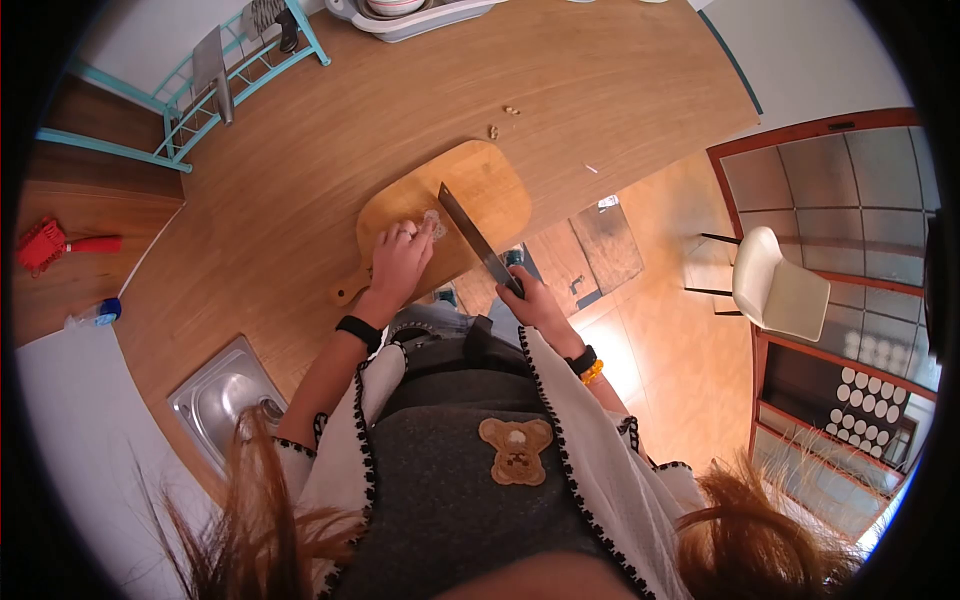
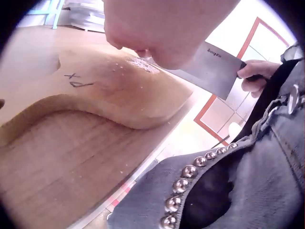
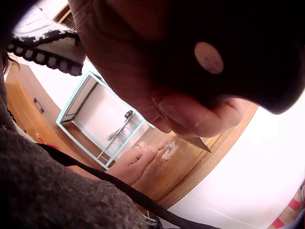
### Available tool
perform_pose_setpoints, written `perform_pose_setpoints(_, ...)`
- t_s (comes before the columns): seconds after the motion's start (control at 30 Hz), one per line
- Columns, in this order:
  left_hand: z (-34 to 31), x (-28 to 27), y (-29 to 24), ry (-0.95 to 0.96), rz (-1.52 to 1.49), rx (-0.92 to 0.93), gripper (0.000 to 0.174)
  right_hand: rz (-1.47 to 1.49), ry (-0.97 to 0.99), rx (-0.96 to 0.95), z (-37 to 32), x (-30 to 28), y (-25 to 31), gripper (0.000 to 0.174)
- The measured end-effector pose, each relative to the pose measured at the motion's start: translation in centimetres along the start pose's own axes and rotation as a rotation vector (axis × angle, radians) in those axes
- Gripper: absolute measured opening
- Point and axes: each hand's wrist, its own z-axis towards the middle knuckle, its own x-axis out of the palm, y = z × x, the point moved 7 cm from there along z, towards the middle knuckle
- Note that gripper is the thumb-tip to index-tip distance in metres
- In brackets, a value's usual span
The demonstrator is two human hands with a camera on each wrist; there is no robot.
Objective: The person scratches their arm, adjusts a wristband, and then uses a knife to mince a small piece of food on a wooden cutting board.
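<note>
A wooden cutting board (image 1: 485, 172) with a handle lies at the near edge of the wooden counter. My left hand (image 1: 397, 262) is over the board, its fingers reaching to a small heap of finely chopped pale bits (image 3: 169, 150); the forefinger looks fairly straight, its tip right at the heap. Some loose crumbs lie around the heap in the left wrist view. My right hand (image 1: 538, 302) grips the black handle of a cleaver (image 2: 212, 71). The broad blade slants over the board's right side, beside the chopped bits and apart from the left hand.
Several small tan pieces (image 1: 511, 110) lie beyond the board. At the back left stands a turquoise rack (image 1: 270, 62) with another cleaver (image 1: 209, 65) on it. A metal sink (image 1: 232, 395) is at the left, a cream chair (image 1: 790, 290) on the floor at the right.
</note>
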Motion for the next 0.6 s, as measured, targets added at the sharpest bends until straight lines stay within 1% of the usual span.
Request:
perform_pose_setpoints(0.03,0.1,-0.3,0.5,-0.058,-0.127,-0.039,0.027,-0.002,0.018,0.025,0.0,0.1,0.0,0.028)
perform_pose_setpoints(0.07,0.3,-0.2,0.7,-0.058,-0.127,-0.04,0.027,-0.002,0.018,0.025,0.1,0.3,-0.6,0.028)
perform_pose_setpoints(0.13,0.5,-0.7,2.1,-0.159,-0.3,-0.202,0.01,-0.081,-0.025,-0.211,0.1,0.6,-0.1,0.028)
perform_pose_setpoints(0.17,0.6,-0.6,2.1,-0.159,-0.302,-0.206,0.01,-0.083,-0.022,-0.209,0.1,0.6,-0.6,0.028)
perform_pose_setpoints(0.2,0.7,-0.8,2.3,-0.187,-0.323,-0.229,0.009,-0.104,0.033,-0.179,0.0,0.7,-0.5,0.028)
perform_pose_setpoints(0.23,0.7,-1.0,2.5,-0.215,-0.344,-0.252,0.01,-0.125,0.089,-0.149,0.0,0.9,-0.5,0.028)
perform_pose_setpoints(0.27,0.7,-1.0,2.5,-0.214,-0.343,-0.259,0.01,-0.127,0.095,-0.148,-0.1,0.8,-0.4,0.028)
perform_pose_setpoints(0.33,0.5,-0.8,2.7,-0.182,-0.352,-0.311,0.016,-0.132,0.071,-0.132,-0.3,0.5,-0.3,0.029)
perform_pose_setpoints(0.37,0.6,-0.7,2.7,-0.182,-0.352,-0.314,0.016,-0.133,0.074,-0.132,-0.3,0.5,-0.1,0.029)
perform_pose_setpoints(0.43,0.4,-0.5,3.1,-0.215,-0.418,-0.36,0.026,-0.127,0.008,-0.119,-0.2,0.0,0.3,0.031)
perform_pose_setpoints(0.47,0.3,-0.5,3.2,-0.216,-0.419,-0.36,0.026,-0.128,0.008,-0.119,-0.1,0.1,0.3,0.031)
perform_pose_setpoints(0.53,-0.2,0.4,3.7,-0.024,-0.428,-0.482,0.032,-0.142,-0.006,-0.11,0.5,0.0,0.4,0.033)
perform_pose_setpoints(0.57,-0.2,0.2,3.5,-0.027,-0.426,-0.485,0.032,-0.142,-0.004,-0.113,0.8,0.1,0.3,0.033)
perform_pose_setpoints(0.6,0.0,-0.4,2.8,-0.083,-0.353,-0.417,0.036,-0.111,-0.005,-0.087,1.1,0.3,0.1,0.032)
